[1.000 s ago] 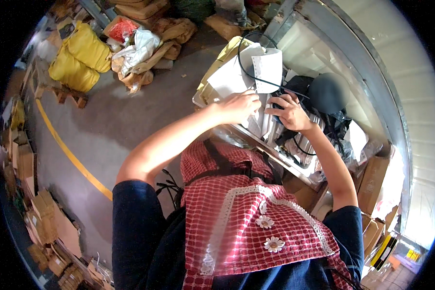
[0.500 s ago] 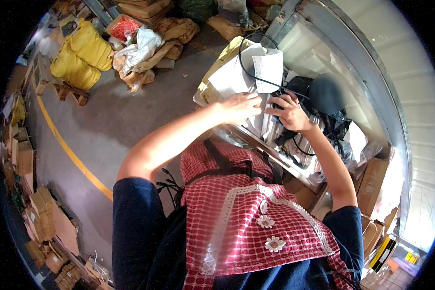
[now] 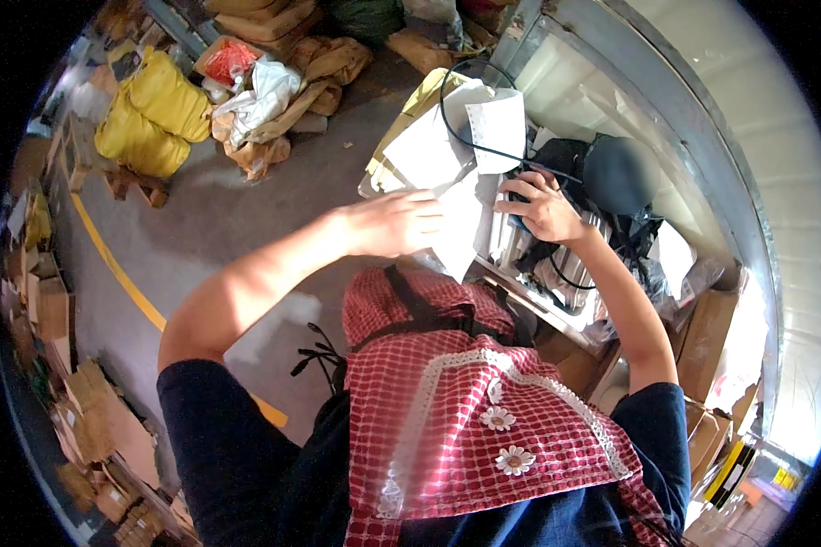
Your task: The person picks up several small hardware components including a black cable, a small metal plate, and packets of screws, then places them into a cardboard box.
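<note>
My left hand [image 3: 397, 224] is closed on the edge of a white paper sheet [image 3: 461, 223], which hangs at a slant over the near edge of the cluttered worktop. Beyond it, more white papers [image 3: 429, 146] lie on a yellowish bin [image 3: 388, 150]. My right hand [image 3: 545, 210] is curled, with a small dark object [image 3: 518, 199] partly visible under its fingers; its kind is hidden. A black cable [image 3: 483, 148] loops over the papers and runs past that hand.
A rounded, blurred dark shape [image 3: 620, 175] stands right of my right hand, among black plastic bags. Cardboard boxes [image 3: 707, 351] sit at the right near a metal-framed wall. Yellow sacks [image 3: 160, 109] rest on a wooden pallet at far left; stacked cartons line the left edge.
My left hand has moved left and toward me, drawing the white sheet over the worktop's near edge. My right hand has stayed nearly in place.
</note>
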The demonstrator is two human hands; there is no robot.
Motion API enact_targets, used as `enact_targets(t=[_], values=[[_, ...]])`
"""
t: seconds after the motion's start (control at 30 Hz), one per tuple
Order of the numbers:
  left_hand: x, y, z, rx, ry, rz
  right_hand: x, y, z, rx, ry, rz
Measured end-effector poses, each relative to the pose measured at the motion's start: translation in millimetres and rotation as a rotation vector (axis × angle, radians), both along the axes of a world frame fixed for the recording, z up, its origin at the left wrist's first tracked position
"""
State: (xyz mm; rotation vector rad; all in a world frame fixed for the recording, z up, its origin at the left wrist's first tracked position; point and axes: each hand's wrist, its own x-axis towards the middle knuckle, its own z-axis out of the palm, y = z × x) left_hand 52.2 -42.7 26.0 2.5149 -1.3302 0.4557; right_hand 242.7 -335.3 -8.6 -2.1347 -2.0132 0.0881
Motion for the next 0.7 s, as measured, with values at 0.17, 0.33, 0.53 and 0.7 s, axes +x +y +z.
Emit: enact_targets(t=[0.17, 0.33, 0.53, 0.7], values=[[-41, 25, 12, 0.058, 0.11, 0.14, 2, 1, -3, 0.04, -0.034, 0.021], [-31, 24, -5, -0.286, 0.763, 0.942, 0, 4, -3, 0.032, -0.04, 0.023], [-3, -34, -22, -0.366, 0.883, 0.839, 2, 7, 0, 0.071, -0.043, 0.053], [-6, -51, -49, -0.48, 0.702, 0.918, 19, 23, -34, 0.125, 0.105, 0.119]])
